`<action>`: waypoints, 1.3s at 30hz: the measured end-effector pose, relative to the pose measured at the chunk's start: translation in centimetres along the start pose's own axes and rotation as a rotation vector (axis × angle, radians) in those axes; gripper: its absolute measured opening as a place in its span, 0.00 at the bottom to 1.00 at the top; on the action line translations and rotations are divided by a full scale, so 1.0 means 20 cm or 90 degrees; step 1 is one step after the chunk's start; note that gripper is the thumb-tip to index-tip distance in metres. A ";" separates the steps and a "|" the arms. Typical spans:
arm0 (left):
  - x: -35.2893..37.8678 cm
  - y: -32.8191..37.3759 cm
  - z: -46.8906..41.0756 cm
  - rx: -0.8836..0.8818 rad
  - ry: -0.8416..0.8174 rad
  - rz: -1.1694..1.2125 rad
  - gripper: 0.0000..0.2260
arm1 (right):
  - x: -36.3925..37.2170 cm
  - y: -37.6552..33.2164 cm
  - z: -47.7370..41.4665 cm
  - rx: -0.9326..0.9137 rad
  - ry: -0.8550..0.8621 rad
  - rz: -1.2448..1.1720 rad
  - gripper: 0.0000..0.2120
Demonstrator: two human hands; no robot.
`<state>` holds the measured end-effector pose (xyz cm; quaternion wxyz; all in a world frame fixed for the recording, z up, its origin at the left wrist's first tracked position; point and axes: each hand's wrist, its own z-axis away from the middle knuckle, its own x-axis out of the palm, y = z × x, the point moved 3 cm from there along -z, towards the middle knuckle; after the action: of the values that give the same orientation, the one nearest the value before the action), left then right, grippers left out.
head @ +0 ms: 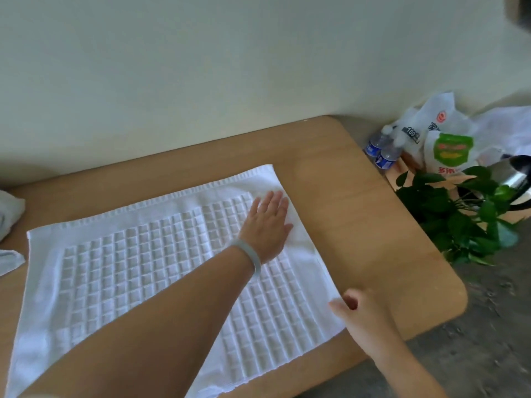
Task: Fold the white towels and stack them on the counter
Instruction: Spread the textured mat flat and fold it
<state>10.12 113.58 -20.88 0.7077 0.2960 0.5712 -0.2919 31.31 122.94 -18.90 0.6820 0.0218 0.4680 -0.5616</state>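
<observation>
A white towel [138,271] with a raised square-grid weave lies spread flat on the wooden counter [359,225]. My left hand [267,225], a pale bangle at its wrist, lies flat with straight fingers on the towel's far right part, pressing it down. At the near right corner of the towel, my right hand [363,314] has thumb and fingers curled around the towel's right edge. More white cloth [10,208] shows at the counter's far left edge, partly cut off by the frame.
A wall runs along the counter's back. Right of the counter stand two water bottles [382,150], plastic bags [448,139], a green leafy plant [465,214] and a dark kettle [520,179]. Grey floor lies below the counter's rounded right corner.
</observation>
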 end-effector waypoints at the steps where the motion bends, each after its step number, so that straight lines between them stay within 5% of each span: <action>1: -0.01 0.00 -0.05 -0.009 -0.009 -0.003 0.28 | 0.00 0.00 -0.01 -0.002 -0.006 0.005 0.18; 4: 0.01 0.00 -0.14 -0.045 -0.029 0.002 0.31 | -0.02 0.00 -0.02 -0.010 -0.015 0.043 0.23; 8: 0.04 -0.02 -0.20 -0.061 -0.006 -0.004 0.34 | -0.06 0.02 -0.01 0.012 -0.041 -0.008 0.18; 13: 0.07 -0.06 -0.22 -0.103 0.055 0.001 0.41 | -0.03 0.08 0.02 0.026 0.047 -0.049 0.18; 29: 0.02 -0.08 -0.23 -0.099 0.012 0.096 0.34 | -0.03 0.09 0.04 0.076 0.095 0.020 0.15; 34: -0.01 -0.17 0.06 -0.089 0.090 0.144 0.35 | -0.05 0.08 0.04 0.038 0.129 -0.005 0.16; 39: 0.10 -0.31 0.62 -0.253 0.159 0.130 0.30 | -0.06 0.08 0.03 0.054 0.091 -0.051 0.14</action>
<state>13.78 100.02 -21.29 0.7019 0.2413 0.6672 -0.0621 33.04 124.15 -18.50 0.6225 0.0718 0.4918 -0.6046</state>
